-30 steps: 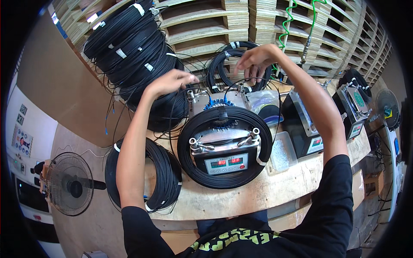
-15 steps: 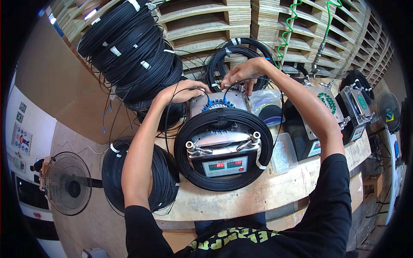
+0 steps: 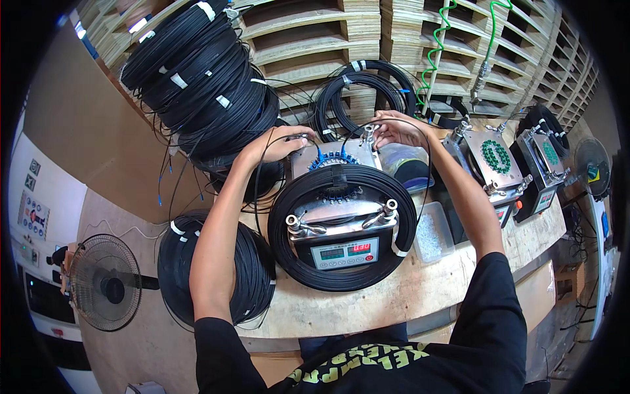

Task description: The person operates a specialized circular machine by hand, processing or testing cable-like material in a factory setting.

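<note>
A polishing machine (image 3: 341,211) with a steel top plate stands in front of me. Blue fibre connectors (image 3: 333,159) sit in a ring in its round holder. A black cable coil (image 3: 277,226) hangs around its front, and thin leads loop up past both my wrists. At the back left corner of the plate, my left hand (image 3: 279,143) has its fingers curled over; what they grip is mostly hidden. My right hand (image 3: 399,129) is at the back right corner, its thumb and fingers closed at the upright metal clamp (image 3: 369,136). Two more clamps show at the front.
A tall stack of cable coils (image 3: 197,85) rises at the left, with another coil (image 3: 216,269) below it. To the right are a clear tray (image 3: 433,233), round pads (image 3: 413,174) and two more machines (image 3: 493,157). Pallets (image 3: 302,46) stand behind; a fan (image 3: 108,285) is at left.
My right hand has shifted from over the back right clamp to its right side, with the forearm drawn lower. My left hand stays at its corner. The machine's red display has changed.
</note>
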Motion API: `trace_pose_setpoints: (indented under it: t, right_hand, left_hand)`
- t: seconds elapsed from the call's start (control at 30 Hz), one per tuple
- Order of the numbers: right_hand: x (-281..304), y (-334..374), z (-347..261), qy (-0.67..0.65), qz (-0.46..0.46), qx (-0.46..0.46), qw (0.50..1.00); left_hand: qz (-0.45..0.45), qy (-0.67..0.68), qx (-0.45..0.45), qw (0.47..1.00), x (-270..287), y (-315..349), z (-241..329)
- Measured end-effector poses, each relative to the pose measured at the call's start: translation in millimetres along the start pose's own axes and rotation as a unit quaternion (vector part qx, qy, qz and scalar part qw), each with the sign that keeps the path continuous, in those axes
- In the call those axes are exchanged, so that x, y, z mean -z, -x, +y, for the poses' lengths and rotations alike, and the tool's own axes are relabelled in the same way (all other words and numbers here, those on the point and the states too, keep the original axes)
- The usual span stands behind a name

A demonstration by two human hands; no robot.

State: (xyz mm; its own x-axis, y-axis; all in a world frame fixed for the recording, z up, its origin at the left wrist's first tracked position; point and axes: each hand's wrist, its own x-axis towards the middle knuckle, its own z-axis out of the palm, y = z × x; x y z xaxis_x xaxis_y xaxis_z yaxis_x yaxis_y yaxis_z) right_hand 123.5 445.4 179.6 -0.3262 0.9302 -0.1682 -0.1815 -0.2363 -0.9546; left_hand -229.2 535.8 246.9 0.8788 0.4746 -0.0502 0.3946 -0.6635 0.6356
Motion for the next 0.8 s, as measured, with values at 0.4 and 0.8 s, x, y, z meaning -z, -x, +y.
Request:
trace_pose_setpoints:
  t: [0.4, 0.8]
  right_hand:
    - [-47, 0, -3, 0.192, 0.186, 0.084, 0.960]
    - [-52, 8, 11, 0.039, 0.103, 0.169, 0.979]
  left_hand:
    - [0.011, -0.026, 0.033, 0.999, -5, 0, 0]
    - [0.023, 0.017, 0.038, 0.999, -11, 1, -2]
